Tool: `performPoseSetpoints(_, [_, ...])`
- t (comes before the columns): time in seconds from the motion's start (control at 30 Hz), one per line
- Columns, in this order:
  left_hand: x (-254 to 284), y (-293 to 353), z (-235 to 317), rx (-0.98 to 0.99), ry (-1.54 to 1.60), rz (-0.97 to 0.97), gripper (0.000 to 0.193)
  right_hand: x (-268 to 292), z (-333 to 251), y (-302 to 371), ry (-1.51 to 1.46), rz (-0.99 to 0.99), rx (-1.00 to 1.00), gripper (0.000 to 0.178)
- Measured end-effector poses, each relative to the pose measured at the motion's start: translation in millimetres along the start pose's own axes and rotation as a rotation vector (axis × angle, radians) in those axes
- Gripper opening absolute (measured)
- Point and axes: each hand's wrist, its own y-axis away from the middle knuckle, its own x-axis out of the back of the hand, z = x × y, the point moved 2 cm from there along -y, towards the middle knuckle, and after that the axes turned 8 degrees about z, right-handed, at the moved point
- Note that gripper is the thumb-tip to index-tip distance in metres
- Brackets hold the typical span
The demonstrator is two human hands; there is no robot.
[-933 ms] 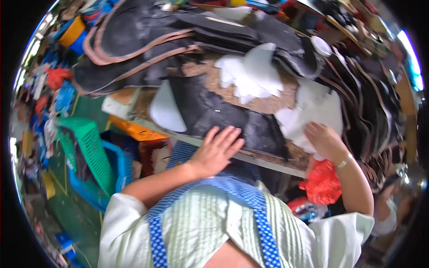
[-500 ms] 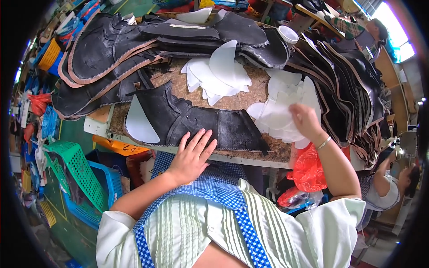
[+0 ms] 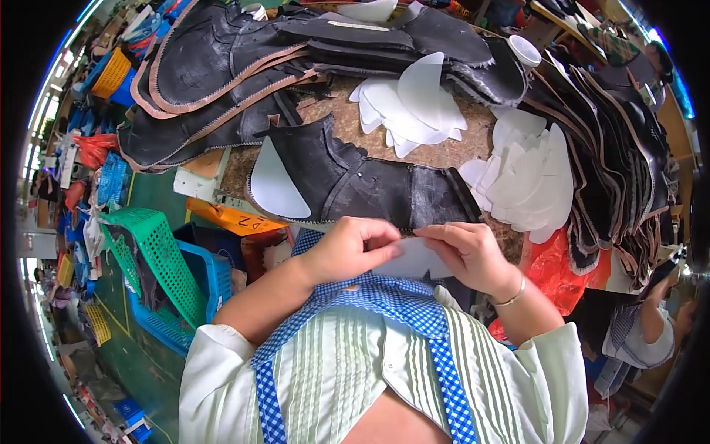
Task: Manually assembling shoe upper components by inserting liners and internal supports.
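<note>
My left hand [image 3: 356, 248] and my right hand [image 3: 473, 255] hold a thin white stiffener piece [image 3: 414, 260] between their fingertips, just off the table's front edge. Its outer parts are hidden by the fingers. Right behind it, a black leather boot upper [image 3: 373, 183] lies flat on the worktable, its zigzag-cut edge toward me. A pale rounded stiffener [image 3: 277, 183] rests on that upper's left end. Similar white pieces are heaped in one pile [image 3: 410, 111] at the table's middle and another pile [image 3: 529, 166] to the right.
Stacked black uppers [image 3: 211, 63] cover the back left, and more uppers [image 3: 610, 159] hang over the right side. A white cup [image 3: 523, 52] stands between them. Green [image 3: 166, 255] and blue [image 3: 200, 314] baskets are at lower left; a red plastic bag [image 3: 555, 277] hangs at right.
My right hand has come from the right-hand white pile to the front edge with a stiffener piece. My left hand has left the boot upper and taken hold of the piece too.
</note>
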Motion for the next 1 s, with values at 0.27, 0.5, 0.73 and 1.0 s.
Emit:
performPoseSetpoints(0.27, [23, -37, -7, -0.246, -0.256, 0.418, 0.027, -8, 56, 10, -0.406, 0.465, -0.674, 0.029])
performPoseSetpoints(0.5, [30, -46, -23, -0.177, -0.315, 0.356, 0.029, -20, 65, 3, -0.249, 0.496, -0.561, 0.021])
performPoseSetpoints(0.73, [14, -46, -21, -0.364, -0.953, 0.396, 0.030, -22, 78, 1, -0.129, 0.373, -0.626, 0.011])
performPoseSetpoints(1.0, [-29, -36, -27, -0.683, -0.949, 0.397, 0.056, -4, 76, -11, -0.611, 0.367, -1.001, 0.013])
